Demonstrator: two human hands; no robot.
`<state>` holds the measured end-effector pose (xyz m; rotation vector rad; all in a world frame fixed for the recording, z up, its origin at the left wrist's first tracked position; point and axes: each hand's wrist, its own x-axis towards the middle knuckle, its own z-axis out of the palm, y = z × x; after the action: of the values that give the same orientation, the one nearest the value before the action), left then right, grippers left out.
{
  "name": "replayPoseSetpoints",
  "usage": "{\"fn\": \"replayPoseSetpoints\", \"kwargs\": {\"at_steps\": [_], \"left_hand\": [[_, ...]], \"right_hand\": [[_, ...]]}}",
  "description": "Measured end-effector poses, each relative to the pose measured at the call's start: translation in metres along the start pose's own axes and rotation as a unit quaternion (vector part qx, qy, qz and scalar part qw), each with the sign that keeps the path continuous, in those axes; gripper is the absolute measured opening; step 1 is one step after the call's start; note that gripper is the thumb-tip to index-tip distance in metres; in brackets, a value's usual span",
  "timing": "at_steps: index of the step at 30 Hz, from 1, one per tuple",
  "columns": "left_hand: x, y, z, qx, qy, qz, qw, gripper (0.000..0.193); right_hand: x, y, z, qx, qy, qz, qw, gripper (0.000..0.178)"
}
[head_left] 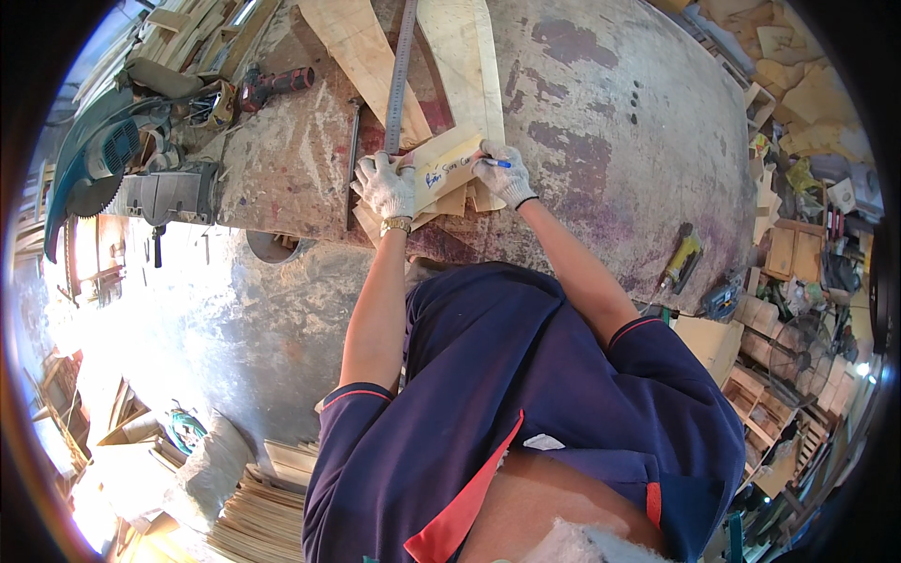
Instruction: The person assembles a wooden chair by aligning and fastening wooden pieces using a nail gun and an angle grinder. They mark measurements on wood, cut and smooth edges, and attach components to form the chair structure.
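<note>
Left of the hands, a red-and-black drill lies on a scuffed workbench. A person's gloved left hand, fingers spread, presses the left end of a marked wooden piece, hiding part of it. Just beyond those fingers, a steel ruler runs up, its far end cut off. The piece lies between both hands; at its right end, the gloved right hand grips a blue pen, the writing tip hard to make out.

A pale wooden board with dark handwriting is lying slantwise; a blue pen is staying near its right end.
</note>
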<state>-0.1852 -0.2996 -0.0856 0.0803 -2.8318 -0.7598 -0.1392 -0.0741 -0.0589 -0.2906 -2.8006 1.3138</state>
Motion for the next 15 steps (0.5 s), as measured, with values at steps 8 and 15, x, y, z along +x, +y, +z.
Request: {"fn": "replayPoseSetpoints", "kwargs": {"at_steps": [8,15], "left_hand": [[0.0003,0.0021,-0.0010,0.001,0.005,-0.001,1.000,0.032],[-0.0010,0.0002,0.0005,0.003,0.015,0.008,1.000,0.031]], "right_hand": [[-0.0019,0.0051,0.0010,0.033,0.021,-0.003,0.999,0.009],[-0.0019,0.0089,0.0036,0.025,0.046,-0.003,0.999,0.008]]}}
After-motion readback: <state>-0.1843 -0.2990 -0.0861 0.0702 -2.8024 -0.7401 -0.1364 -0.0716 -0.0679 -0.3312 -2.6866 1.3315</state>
